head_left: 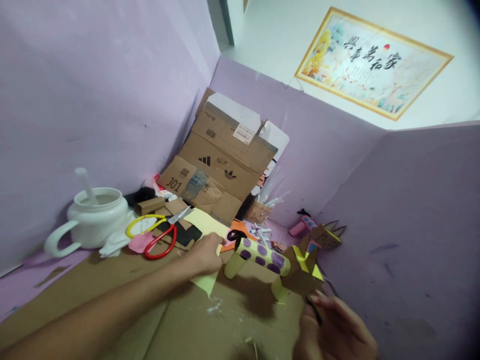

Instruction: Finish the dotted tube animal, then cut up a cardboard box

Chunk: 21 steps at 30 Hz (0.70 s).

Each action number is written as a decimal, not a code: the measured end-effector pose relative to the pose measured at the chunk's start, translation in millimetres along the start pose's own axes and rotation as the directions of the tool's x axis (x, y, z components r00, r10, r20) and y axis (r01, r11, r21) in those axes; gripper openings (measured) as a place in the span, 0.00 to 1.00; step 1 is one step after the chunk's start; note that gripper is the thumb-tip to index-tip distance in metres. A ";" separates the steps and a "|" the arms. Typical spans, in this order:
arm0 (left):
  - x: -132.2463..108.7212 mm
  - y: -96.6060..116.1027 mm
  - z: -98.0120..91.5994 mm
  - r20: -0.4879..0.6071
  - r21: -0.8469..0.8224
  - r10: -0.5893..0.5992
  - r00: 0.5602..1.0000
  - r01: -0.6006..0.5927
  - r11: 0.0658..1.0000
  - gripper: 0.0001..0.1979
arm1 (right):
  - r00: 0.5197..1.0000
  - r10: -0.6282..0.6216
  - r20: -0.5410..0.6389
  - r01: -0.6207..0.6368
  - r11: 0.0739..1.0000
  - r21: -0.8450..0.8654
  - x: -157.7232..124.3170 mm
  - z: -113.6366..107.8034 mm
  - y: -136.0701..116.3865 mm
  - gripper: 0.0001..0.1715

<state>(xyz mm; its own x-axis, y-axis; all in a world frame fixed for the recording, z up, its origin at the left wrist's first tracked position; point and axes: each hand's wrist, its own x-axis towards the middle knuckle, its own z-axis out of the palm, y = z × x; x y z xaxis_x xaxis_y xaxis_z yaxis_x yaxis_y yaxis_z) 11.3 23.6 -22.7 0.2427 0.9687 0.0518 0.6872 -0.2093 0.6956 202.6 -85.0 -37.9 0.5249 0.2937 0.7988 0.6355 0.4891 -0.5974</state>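
A toy animal of yellow paper and cardboard stands on the brown cardboard sheet [180,320]. Purple spots cover its tube body [262,256], and its cardboard head [302,280] has yellow-lined ears. My left hand [204,255] lies over a pale yellow paper [206,225] with curled fingers; a small yellow bit shows at the fingertips, but what they grip is unclear. Near the head, my right hand [333,325] is closed around a thin dark stick [314,310], partly hidden by the fingers. Scissors [174,225] with one red and one yellow handle lie left of the paper.
At the left stands a white pot [99,220] with a glue stick-like rod in it, beside crumpled tissue [116,240]. A flattened cardboard box [225,155] leans at the back. A small basket [258,212] holds white sticks. Another spotted cardboard animal [328,235] sits against the right wall.
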 end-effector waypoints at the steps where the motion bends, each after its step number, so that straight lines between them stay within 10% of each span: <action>1: 2.6 -4.2 -14.2 -0.017 0.032 -0.006 1.000 0.007 0.999 0.20 | 0.998 0.059 -0.033 -0.059 0.998 -0.017 -0.8 -6.0 3.7 0.17; 4: 6.2 -20.0 -56.1 -0.079 0.139 -0.036 0.996 0.047 0.989 0.13 | 0.993 0.116 0.032 -0.115 0.993 -0.035 6.1 -10.3 6.3 0.17; 8: -3.8 -43.2 -88.9 -0.138 0.352 -0.143 0.980 0.184 0.918 0.10 | 0.873 0.012 0.488 0.003 1.000 -0.030 32.4 15.4 -9.7 0.18; 14: -20.7 -62.6 -95.1 -0.125 0.505 -0.256 0.959 0.284 0.815 0.13 | 0.695 -0.047 0.717 0.109 0.993 -0.040 70.4 74.5 -27.6 0.18; 21: -23.5 -59.7 -97.1 -0.092 0.499 -0.297 0.950 0.302 0.812 0.16 | 0.654 0.040 0.755 -0.002 0.999 -0.052 74.6 100.6 -21.5 0.17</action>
<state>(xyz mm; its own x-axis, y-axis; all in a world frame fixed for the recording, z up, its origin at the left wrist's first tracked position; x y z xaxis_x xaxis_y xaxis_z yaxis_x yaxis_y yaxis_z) -101.9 26.2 4.2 -0.0366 0.9951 -0.0919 0.9732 0.0564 0.2228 171.2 9.0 41.6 -0.0587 0.8321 0.5515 0.6629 0.4456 -0.6017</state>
